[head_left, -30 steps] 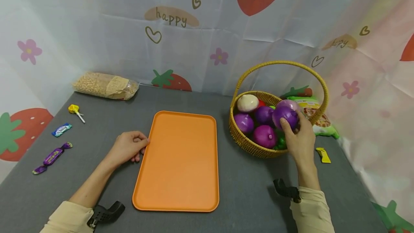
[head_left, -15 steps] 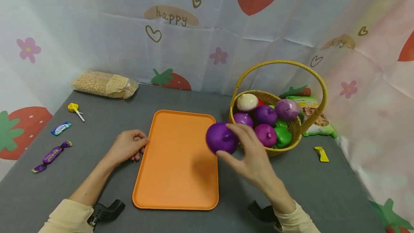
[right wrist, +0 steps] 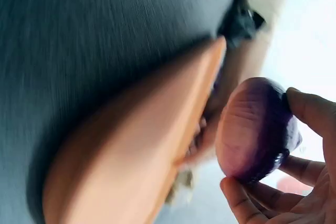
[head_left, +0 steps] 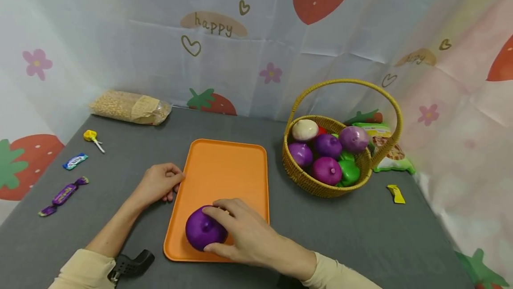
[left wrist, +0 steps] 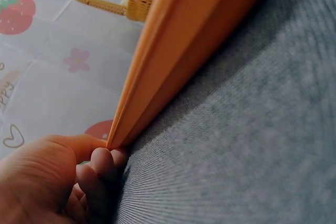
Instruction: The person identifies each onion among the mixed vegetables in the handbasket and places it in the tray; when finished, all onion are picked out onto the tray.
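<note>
In the head view my right hand (head_left: 256, 235) grips a dark purple onion (head_left: 205, 229), glossy and round with a small stub on top. It is over the near end of an orange tray (head_left: 228, 164). The right wrist view shows the onion (right wrist: 254, 129) between thumb and fingertips, its underside above the blurred tray (right wrist: 142, 145). At the tray's left edge, my left hand (head_left: 160, 182) pinches the rim. The left wrist view has the thumb on top of the rim (left wrist: 123, 106) and the curled fingers beneath it.
A yellow wicker basket (head_left: 306, 182) of several purple, white, green and red vegetables stands right of the tray. A green packet (head_left: 394, 160) and a yellow sweet (head_left: 396, 194) lie beyond. Leftward are a bag of kernels (head_left: 128, 107), lollipop (head_left: 93, 137), blue sweet (head_left: 75, 161) and purple sweet (head_left: 64, 195).
My right hand has lifted the purple onion out of the basket and carried it left and nearer, over the tray's front end. My left hand has stayed at the tray's edge.
</note>
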Demonstrator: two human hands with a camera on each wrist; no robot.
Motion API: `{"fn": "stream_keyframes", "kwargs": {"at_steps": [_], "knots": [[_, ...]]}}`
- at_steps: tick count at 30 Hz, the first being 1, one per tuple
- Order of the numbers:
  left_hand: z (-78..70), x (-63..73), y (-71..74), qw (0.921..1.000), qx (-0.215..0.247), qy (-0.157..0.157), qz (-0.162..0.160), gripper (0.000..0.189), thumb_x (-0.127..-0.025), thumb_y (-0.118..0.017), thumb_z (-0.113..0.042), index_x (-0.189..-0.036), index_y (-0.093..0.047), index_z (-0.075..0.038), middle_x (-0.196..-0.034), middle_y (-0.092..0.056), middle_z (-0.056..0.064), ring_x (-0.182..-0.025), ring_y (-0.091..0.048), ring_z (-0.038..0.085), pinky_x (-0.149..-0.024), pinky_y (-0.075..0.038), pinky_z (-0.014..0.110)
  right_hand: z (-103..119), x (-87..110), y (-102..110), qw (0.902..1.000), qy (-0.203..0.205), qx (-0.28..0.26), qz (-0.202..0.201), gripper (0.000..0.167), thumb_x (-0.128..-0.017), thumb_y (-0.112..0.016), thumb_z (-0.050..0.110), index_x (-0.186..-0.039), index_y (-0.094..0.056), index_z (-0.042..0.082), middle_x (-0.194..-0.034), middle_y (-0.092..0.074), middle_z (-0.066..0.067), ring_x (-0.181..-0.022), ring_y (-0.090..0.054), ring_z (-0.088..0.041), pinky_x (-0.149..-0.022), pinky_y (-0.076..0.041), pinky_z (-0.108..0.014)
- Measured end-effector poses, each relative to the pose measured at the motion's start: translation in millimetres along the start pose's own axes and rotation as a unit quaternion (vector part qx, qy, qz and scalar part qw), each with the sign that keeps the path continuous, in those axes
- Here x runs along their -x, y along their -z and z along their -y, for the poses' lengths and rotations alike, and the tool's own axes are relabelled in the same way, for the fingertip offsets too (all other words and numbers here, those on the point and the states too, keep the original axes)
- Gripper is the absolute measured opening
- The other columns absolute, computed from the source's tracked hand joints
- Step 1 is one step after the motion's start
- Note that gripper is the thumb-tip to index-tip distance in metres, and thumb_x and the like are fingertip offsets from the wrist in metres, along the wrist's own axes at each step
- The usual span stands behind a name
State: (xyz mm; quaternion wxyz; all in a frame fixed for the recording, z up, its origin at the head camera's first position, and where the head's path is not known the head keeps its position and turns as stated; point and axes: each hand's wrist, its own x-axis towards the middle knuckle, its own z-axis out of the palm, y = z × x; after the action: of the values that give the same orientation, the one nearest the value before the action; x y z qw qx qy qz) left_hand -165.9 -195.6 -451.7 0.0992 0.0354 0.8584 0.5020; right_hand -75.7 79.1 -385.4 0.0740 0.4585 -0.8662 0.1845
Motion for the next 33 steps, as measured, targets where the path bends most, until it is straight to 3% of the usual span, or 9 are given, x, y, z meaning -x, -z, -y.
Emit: {"fn": "stream_keyframes", "kwargs": {"at_steps": [6, 15, 26, 33], "knots": [[1.5, 0.8, -2.3, 0.9999, -0.012, -0.008, -0.001, 0.023, -0.098, -0.056, -0.023, -0.099, -0.063, -0.002, -0.065, -0.063, 0.005, -0.045, -0.057, 0.016, -0.044, -0.051, 0.033, 9, -3.9, -18, 0.9983, 0.017, 0.018, 0.053, 0.060, -0.088, -0.069, 0.048, -0.138, -0.050, 0.020, -0.124, -0.054, -0.002, -0.105, -0.057, -0.010, -0.091, -0.050, -0.019], [2.4, 1.4, -1.5, 0.9999, -0.012, -0.002, -0.002, 0.025, -0.098, -0.056, -0.025, -0.101, -0.063, -0.001, -0.066, -0.064, 0.006, -0.046, -0.058, 0.016, -0.044, -0.052, 0.034, 13, -9.0, -25, 0.9934, 0.029, 0.073, 0.083, 0.058, -0.094, -0.062, 0.044, -0.143, -0.045, 0.019, -0.138, -0.056, -0.002, -0.118, -0.058, -0.013, -0.099, -0.050, -0.022], [-1.2, 1.5, -0.7, 0.9999, -0.015, -0.001, -0.003, 0.023, -0.098, -0.056, -0.023, -0.101, -0.062, -0.001, -0.066, -0.063, 0.006, -0.046, -0.057, 0.015, -0.045, -0.052, 0.033, 20, -13.3, -28, 0.9922, 0.043, 0.087, 0.079, 0.070, -0.088, -0.070, 0.040, -0.146, -0.039, 0.017, -0.136, -0.052, -0.003, -0.116, -0.059, -0.012, -0.096, -0.052, -0.020], [-0.9, 1.5, -0.9, 0.9999, -0.014, -0.005, -0.003, 0.024, -0.098, -0.056, -0.024, -0.101, -0.063, -0.001, -0.066, -0.064, 0.006, -0.046, -0.058, 0.016, -0.045, -0.052, 0.033, 20, -17.1, -33, 0.9918, 0.051, 0.084, 0.082, 0.073, -0.087, -0.072, 0.038, -0.147, -0.037, 0.015, -0.140, -0.050, -0.005, -0.119, -0.060, -0.013, -0.101, -0.050, -0.021]]}}
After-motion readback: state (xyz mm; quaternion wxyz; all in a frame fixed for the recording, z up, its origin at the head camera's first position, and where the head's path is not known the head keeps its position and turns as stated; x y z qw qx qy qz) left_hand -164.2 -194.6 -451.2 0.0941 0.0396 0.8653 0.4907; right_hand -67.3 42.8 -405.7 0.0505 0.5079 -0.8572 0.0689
